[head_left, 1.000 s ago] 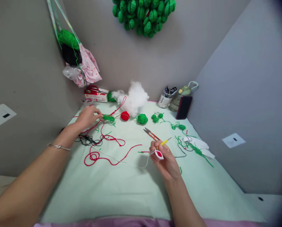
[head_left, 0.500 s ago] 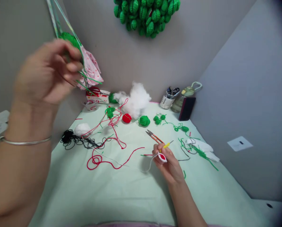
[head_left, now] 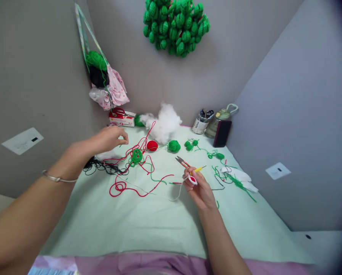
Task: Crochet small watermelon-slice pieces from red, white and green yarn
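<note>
A: What's the right hand [head_left: 198, 190] grasping?

B: A small red-and-white crocheted piece [head_left: 192, 180], pinched at the fingertips, with a yellow-handled hook [head_left: 198, 169] angled up out of the same grip. A white strand [head_left: 179, 194] loops from the piece to the left.

A: And those scissors [head_left: 182, 161]?

B: Just past its fingers, blades pointing away. The handles are partly hidden, so I can't tell if they touch.

A: The left hand [head_left: 110, 139]?

B: Free, fingers loosely bent above the pale green cloth [head_left: 159, 236]. Right of it a green yarn tangle [head_left: 136, 157] sits among red yarn [head_left: 119, 187]; black yarn [head_left: 98, 166] lies near its wrist.

A: What's ahead of the right hand?

B: A green ball [head_left: 174, 146], a red ball [head_left: 152, 146] farther left, and white stuffing [head_left: 166, 124] behind them. To its right are green clippings [head_left: 239, 184]; beyond, a phone [head_left: 222, 133] leans by a bottle [head_left: 212, 128].

A: The room?

B: Grey walls [head_left: 225, 49] enclose the surface. A pink spotted bag [head_left: 117, 89] hangs beyond the left hand, and a green knitted cluster [head_left: 178, 28] is high on the wall, facing both hands.
</note>
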`<state>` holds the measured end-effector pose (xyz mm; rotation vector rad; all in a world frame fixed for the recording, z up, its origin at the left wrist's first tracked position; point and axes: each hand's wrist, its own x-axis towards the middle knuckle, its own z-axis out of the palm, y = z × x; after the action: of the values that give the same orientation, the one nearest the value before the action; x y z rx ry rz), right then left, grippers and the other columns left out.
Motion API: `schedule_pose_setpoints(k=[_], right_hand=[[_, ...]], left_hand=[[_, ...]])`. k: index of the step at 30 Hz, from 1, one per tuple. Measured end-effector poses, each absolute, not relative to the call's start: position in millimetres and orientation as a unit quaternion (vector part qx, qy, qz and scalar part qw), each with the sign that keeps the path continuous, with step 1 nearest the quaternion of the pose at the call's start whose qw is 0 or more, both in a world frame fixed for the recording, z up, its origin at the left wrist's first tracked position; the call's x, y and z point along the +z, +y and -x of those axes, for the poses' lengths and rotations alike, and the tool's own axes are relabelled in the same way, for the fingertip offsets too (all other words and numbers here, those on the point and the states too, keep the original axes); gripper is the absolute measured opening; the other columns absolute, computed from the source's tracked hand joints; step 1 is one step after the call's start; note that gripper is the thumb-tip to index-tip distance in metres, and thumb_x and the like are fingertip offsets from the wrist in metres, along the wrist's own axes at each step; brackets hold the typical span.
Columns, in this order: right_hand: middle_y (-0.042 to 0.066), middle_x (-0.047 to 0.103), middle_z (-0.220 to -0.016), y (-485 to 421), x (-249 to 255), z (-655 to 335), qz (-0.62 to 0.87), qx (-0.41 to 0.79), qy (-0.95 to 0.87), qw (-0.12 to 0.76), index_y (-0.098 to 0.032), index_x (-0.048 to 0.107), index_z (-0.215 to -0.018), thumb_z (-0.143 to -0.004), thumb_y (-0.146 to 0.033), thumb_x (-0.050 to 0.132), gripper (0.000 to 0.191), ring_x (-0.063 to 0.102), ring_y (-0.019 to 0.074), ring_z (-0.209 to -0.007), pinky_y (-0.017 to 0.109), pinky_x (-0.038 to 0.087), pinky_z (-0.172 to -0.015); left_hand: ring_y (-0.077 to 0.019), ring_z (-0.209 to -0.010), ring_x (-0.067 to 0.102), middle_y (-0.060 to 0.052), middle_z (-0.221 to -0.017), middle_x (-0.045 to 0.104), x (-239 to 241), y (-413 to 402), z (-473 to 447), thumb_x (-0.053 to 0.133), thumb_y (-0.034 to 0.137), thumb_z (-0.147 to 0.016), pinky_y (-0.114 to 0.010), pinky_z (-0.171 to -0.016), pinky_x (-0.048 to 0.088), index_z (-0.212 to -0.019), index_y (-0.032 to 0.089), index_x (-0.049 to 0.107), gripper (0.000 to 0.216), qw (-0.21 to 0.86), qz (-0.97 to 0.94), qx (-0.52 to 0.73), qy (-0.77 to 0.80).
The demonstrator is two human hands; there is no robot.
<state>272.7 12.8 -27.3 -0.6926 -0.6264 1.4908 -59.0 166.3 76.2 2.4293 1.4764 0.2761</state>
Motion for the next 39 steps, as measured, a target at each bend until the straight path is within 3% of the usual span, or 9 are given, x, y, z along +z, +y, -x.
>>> schedule_pose_setpoints(k=[3,9,15,20,26,29,31,34,39], right_hand=[[0.0,0.063,-0.075,13,-28,-273,0.306,0.651,-0.278,0.636,-0.015,0.073,-0.082,-0.074,-0.031,0.089,0.024,0.038,0.0034,-0.051,0.015,0.039,-0.044],[-0.001,0.061,-0.074,15,-31,-273,0.314,0.652,-0.283,0.629,-0.017,0.071,-0.083,-0.076,-0.031,0.088,0.023,0.036,0.0038,-0.049,0.016,0.039,-0.044],[-0.002,0.057,-0.073,17,-31,-274,0.323,0.655,-0.273,0.626,-0.018,0.069,-0.082,-0.077,-0.031,0.086,0.023,0.033,0.0038,-0.049,0.015,0.038,-0.043],[-0.003,0.056,-0.072,18,-30,-274,0.322,0.662,-0.26,0.625,-0.018,0.07,-0.081,-0.077,-0.031,0.087,0.021,0.032,0.0038,-0.049,0.015,0.038,-0.043],[-0.002,0.057,-0.073,20,-32,-275,0.322,0.67,-0.247,0.622,-0.018,0.071,-0.08,-0.079,-0.03,0.085,0.019,0.032,0.0029,-0.049,0.013,0.037,-0.043],[-0.002,0.058,-0.073,22,-35,-277,0.324,0.677,-0.231,0.619,-0.018,0.072,-0.08,-0.079,-0.031,0.087,0.019,0.033,0.0022,-0.049,0.012,0.038,-0.043],[-0.001,0.058,-0.073,23,-36,-278,0.325,0.683,-0.222,0.615,-0.018,0.073,-0.08,-0.08,-0.03,0.086,0.018,0.032,0.002,-0.048,0.011,0.039,-0.043],[-0.001,0.058,-0.072,25,-37,-280,0.327,0.688,-0.221,0.609,-0.019,0.073,-0.08,-0.081,-0.031,0.085,0.017,0.032,0.0027,-0.047,0.011,0.04,-0.041],[-0.002,0.059,-0.07,30,-39,-282,0.328,0.689,-0.217,0.609,-0.02,0.074,-0.079,-0.08,-0.032,0.086,0.017,0.038,0.0026,-0.048,0.008,0.041,-0.041]], left_hand=[[-0.0252,-0.11,0.069,-0.011,-0.13,0.069,30,179,61,0.066,0.037,-0.1,-0.047,-0.095,0.059,-0.124,0.019,0.069,0.03,0.122,-0.83,0.062,0.541],[-0.0266,-0.113,0.068,-0.012,-0.136,0.065,-20,189,50,0.066,0.036,-0.1,-0.048,-0.095,0.06,-0.132,0.02,0.065,0.036,0.104,-0.807,0.068,0.577],[-0.0255,-0.109,0.069,-0.011,-0.128,0.069,5,217,59,0.066,0.038,-0.1,-0.046,-0.093,0.06,-0.125,0.019,0.068,0.032,0.102,-0.766,0.178,0.609],[-0.022,-0.105,0.066,-0.002,-0.112,0.078,63,235,74,0.036,0.044,-0.103,-0.038,-0.09,0.052,-0.127,0.012,0.07,0.052,0.069,-0.72,0.322,0.611],[-0.037,-0.123,0.058,-0.006,-0.103,0.072,96,229,65,0.06,0.056,-0.089,-0.057,-0.11,0.036,-0.09,0.022,0.077,0.038,-0.029,-0.764,0.294,0.574],[-0.0339,-0.113,0.06,-0.008,-0.099,0.072,72,204,41,0.061,0.042,-0.092,-0.053,-0.106,0.038,-0.081,0.023,0.074,0.026,0.041,-0.859,0.21,0.466],[-0.0267,-0.102,0.063,-0.003,-0.096,0.073,45,181,21,0.069,0.033,-0.087,-0.042,-0.097,0.044,-0.091,0.027,0.076,0.01,0.097,-0.893,0.163,0.409],[-0.0266,-0.104,0.059,-0.004,-0.103,0.072,4,152,-6,0.064,0.022,-0.09,-0.04,-0.094,0.042,-0.103,0.025,0.074,0.017,0.208,-0.922,0.073,0.319],[-0.0256,-0.091,0.054,-0.007,-0.089,0.065,-17,149,-27,0.05,0.013,-0.09,-0.038,-0.084,0.041,-0.077,0.021,0.06,0.018,0.279,-0.913,0.024,0.297]])
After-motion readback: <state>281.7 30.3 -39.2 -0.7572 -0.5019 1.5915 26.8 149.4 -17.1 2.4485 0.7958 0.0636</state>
